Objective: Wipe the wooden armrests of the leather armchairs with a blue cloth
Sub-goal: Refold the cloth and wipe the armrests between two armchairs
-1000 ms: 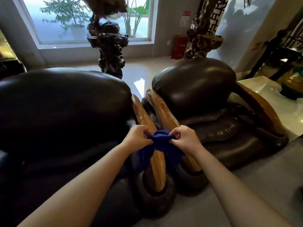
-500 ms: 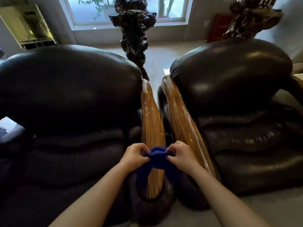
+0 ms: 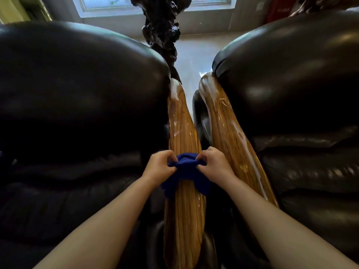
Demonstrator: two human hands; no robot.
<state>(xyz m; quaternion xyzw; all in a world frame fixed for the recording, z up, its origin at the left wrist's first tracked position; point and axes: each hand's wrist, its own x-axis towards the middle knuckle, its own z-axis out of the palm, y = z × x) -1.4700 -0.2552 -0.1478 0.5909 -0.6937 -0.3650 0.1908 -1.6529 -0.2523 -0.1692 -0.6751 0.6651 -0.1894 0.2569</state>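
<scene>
Two dark leather armchairs stand side by side, the left armchair (image 3: 77,98) and the right armchair (image 3: 291,78). Their glossy wooden armrests run down the middle: the left chair's armrest (image 3: 180,123) and the right chair's armrest (image 3: 223,121). A blue cloth (image 3: 187,169) is draped over the left chair's armrest, hanging down on both sides. My left hand (image 3: 159,167) grips the cloth's left end and my right hand (image 3: 213,166) grips its right end, both pressing it onto the wood.
A dark gnarled wooden sculpture (image 3: 161,26) rises behind the gap between the chairs. A window (image 3: 155,2) and pale shiny floor (image 3: 194,53) lie beyond. A red object (image 3: 277,10) stands at the back right wall.
The view has come closer and tilted down over the armrests. Both hands keep hold of the cloth, which now sits farther up the left chair's armrest.
</scene>
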